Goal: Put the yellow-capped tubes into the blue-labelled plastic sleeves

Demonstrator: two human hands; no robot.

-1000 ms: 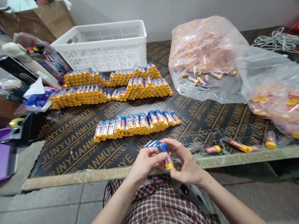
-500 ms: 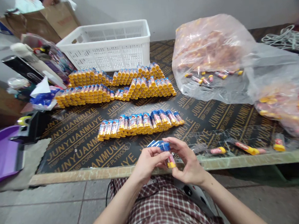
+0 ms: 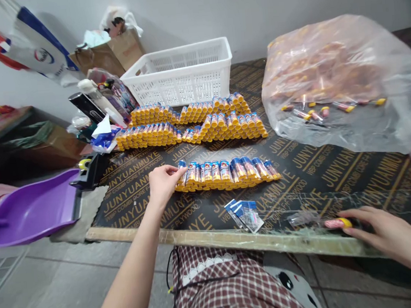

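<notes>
Left hand on the front row, right hand at a loose tube

Left hand [image 3: 163, 184]: thumb and forefinger nearly closed, pinching the end tube [image 3: 181, 164] near its blue top. The front row [image 3: 225, 171] runs rightward from those fingertips, yellow ends toward the wearer.

Right hand [image 3: 396, 239]: partly open, thumb and forefinger either side of the yellow cap on the loose tube [image 3: 334, 223]. Can't tell if it's gripping. Tube lies on its side near the worktop [image 3: 124, 206] front edge; clear wrap [image 3: 304, 218] just left of it.

Between the hands: overlapping blue-topped packets [image 3: 245, 214], flat, nearer the wearer than the row.

Beyond the left hand: stacked tubes [image 3: 149, 136], white crate [image 3: 181, 82] behind them. Beyond the right hand: big translucent bag [image 3: 322, 72], yellow and reddish contents showing. Left of the left hand: purple dustpan [image 3: 37, 209], well apart.
</notes>
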